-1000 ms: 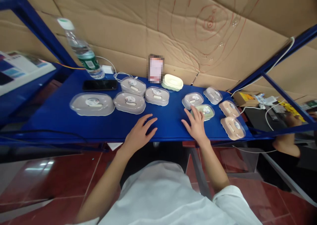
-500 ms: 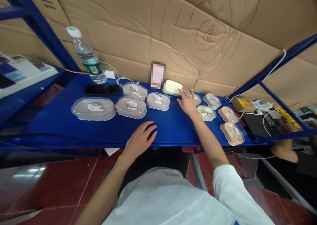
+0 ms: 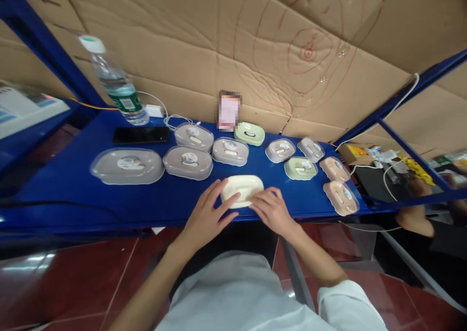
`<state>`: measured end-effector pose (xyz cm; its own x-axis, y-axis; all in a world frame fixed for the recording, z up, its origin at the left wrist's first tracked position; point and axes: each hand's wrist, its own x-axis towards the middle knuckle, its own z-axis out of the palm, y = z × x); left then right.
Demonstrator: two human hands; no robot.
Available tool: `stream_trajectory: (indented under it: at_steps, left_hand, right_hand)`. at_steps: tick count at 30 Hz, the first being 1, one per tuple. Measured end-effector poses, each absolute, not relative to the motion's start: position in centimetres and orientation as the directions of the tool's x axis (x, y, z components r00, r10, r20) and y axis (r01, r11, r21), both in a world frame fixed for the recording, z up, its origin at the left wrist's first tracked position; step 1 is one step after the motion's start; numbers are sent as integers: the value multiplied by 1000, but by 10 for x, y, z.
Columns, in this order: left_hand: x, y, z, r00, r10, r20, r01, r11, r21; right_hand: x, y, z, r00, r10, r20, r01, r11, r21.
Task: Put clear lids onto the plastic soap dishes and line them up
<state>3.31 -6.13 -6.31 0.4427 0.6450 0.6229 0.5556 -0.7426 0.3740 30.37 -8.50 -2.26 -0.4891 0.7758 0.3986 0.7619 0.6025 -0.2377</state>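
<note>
A cream oval dish (image 3: 241, 185), shallow and lidless, is near the front edge of the blue table. At its left end is my left hand (image 3: 208, 213), fingers spread, the fingertips by the rim and the thumb reaching over the front. My right hand (image 3: 272, 209) has its fingers closed on the dish's right end. Behind, a green oval dish (image 3: 249, 133) lies by the propped phone. Lidded oval boxes line both sides: grey ones such as this box (image 3: 188, 168) on the left, and grey, green (image 3: 301, 173) and peach (image 3: 341, 202) ones on the right.
A water bottle (image 3: 122, 95), a dark phone (image 3: 140, 134) and a white charger (image 3: 153, 111) with cable stand at the back left. A cardboard wall (image 3: 175, 44) closes off the back. Blue frame bars (image 3: 419, 153) flank the table. At far right, another person's arm (image 3: 416, 219) shows.
My right hand has drawn the cream dish from the back toward the front, uncovering the green dish there. My left hand has moved slightly right to the cream dish.
</note>
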Motion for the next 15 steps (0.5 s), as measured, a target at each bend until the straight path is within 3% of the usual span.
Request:
stream_trajectory:
  at_steps: [2,4,8,11,15]
  left_hand:
    - [34,-62,-65,568,608,554,520,-787,332]
    - [33,-65,-67,600,603,526,509,-795,331]
    - [19,-77,-68,532,660,531,618,-731,290]
    - [4,-88,-67,466,708,530,677,-671,302]
    - [-10,-94,-67,402,772,492,665,-616,423]
  right_hand:
    - [303,-84,-21,-599,723,344,672,688,-274]
    - [307,-52,-11,-602,721,342,662,691,-290]
    - [313,53,13,-323,881,345,894,404,-193]
    - [309,110,20,-263,907,328,921,337,-194]
    - [314,114,17,-157,914,375,933,262,-247]
